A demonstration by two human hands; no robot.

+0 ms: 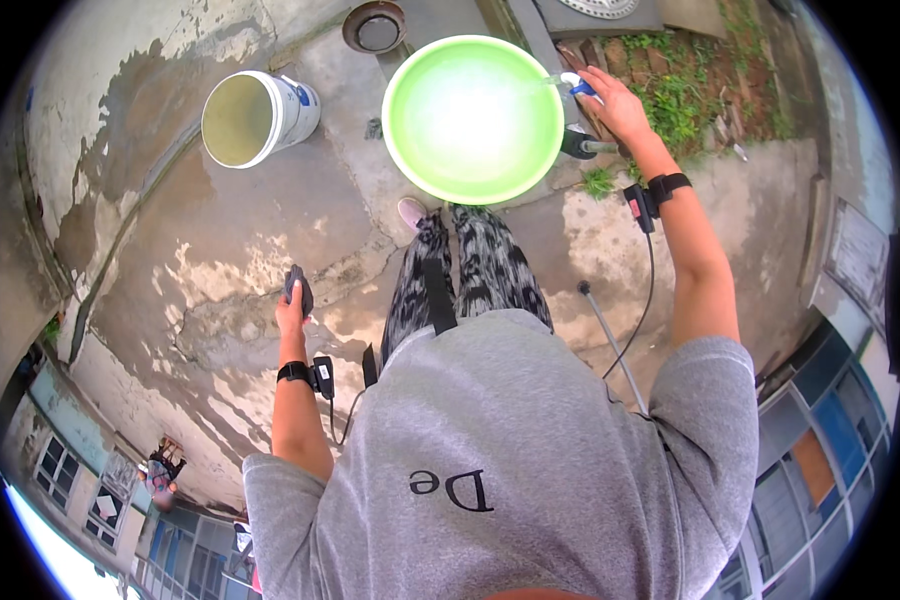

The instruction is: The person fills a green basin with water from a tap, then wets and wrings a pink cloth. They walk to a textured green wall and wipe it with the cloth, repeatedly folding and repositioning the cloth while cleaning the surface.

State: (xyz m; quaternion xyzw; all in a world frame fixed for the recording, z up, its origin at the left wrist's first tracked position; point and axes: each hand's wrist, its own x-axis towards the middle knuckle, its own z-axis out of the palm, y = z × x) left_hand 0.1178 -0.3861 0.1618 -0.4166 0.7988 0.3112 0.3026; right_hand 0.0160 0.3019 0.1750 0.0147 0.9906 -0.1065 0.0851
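Note:
My left hand [291, 306] hangs low at my left side, gripping a dark grey cloth or sponge [298, 291]. Up at the right, my right hand [611, 101] has its fingers on the blue handle [583, 88] of a white tap [570, 78]. The tap's spout reaches over the rim of a wide green plastic basin [398, 135] in front of my legs. A clear streak at the spout looks like running water. Bright glare inside the basin hides how full it is.
A white plastic bucket [297, 112] lies tilted or stands at left on wet concrete. Beyond the basin is a round brown pan [373, 28]. A pole [615, 345] is at my right. Weeds [667, 105] grow behind the tap. A person [161, 474] sits far off, lower left.

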